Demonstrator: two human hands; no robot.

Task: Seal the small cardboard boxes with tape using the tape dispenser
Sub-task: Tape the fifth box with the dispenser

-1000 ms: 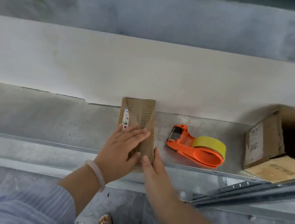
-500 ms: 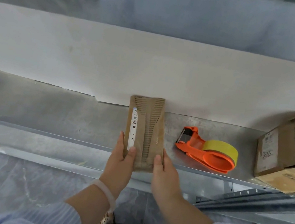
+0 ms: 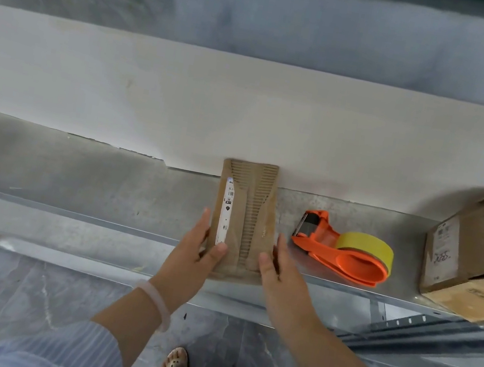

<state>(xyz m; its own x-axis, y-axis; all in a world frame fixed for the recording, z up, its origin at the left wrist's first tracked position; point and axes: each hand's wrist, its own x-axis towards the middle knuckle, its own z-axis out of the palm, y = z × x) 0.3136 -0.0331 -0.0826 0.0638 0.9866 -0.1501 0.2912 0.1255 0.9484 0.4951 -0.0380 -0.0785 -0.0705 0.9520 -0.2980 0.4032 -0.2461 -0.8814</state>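
Though against the cardboard box (image 3: 247, 216), left hand (image 3: 188, 259) and right hand (image 3: 279, 275) flat; fingers (image 3: 203, 225) straight, thumbs (image 3: 217, 251) on top.

Packing storeroom — metal shelf (image 3: 73, 179), tape dispenser (image 3: 349, 266).

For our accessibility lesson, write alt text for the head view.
A left hand and a right hand touch the sides of a small brown cardboard box on a grey metal shelf; an orange tape dispenser with a yellow tape roll lies to its right.
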